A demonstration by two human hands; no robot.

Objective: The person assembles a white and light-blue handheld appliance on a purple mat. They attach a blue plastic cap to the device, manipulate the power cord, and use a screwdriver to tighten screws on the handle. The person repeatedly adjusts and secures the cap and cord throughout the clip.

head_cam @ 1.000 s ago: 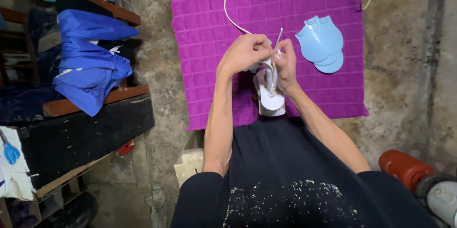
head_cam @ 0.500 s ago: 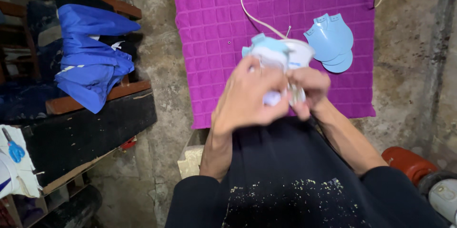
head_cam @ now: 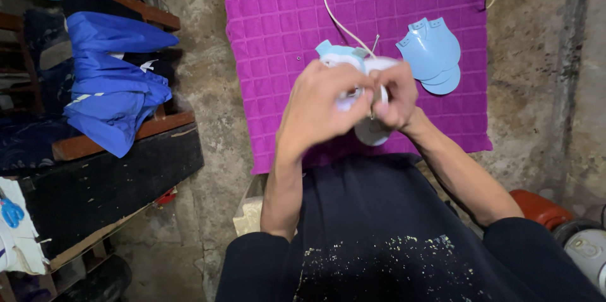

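Head view, looking down over the lap. We see the left hand [head_cam: 319, 109] and the right hand [head_cam: 392, 95] brought together just above centre, both closed around a small white and pale-blue shoe piece [head_cam: 369, 128], whose rounded white end pokes out below the fingers at 6 o'clock of the hands. The left hand wraps over the front and hides most of the piece; the right pinches it from the 3 o'clock side. A thin needle [head_cam: 375, 43] stands up at 12 o'clock of the grip, and a cream thread [head_cam: 328, 8] runs from there toward 11 o'clock, up over the purple quilted mat [head_cam: 278, 37].

A second ago the hands sat lower and the needle and a slim white sole showed between open fingertips. Half a second ago the piece had been lifted and turned, its blue upper facing us. Now the fingers have closed more tightly and cover it. We judge that the work has passed from pulling a stitch through to re-gripping or pressing the parts together by hand.

At 2 o'clock of the hands, well apart, a stack of pale-blue cut pieces [head_cam: 432, 56] lies on the mat, where it lay in both earlier views. At 9 o'clock, blue cloth [head_cam: 113, 94] is heaped on a wooden shelf [head_cam: 113, 138].
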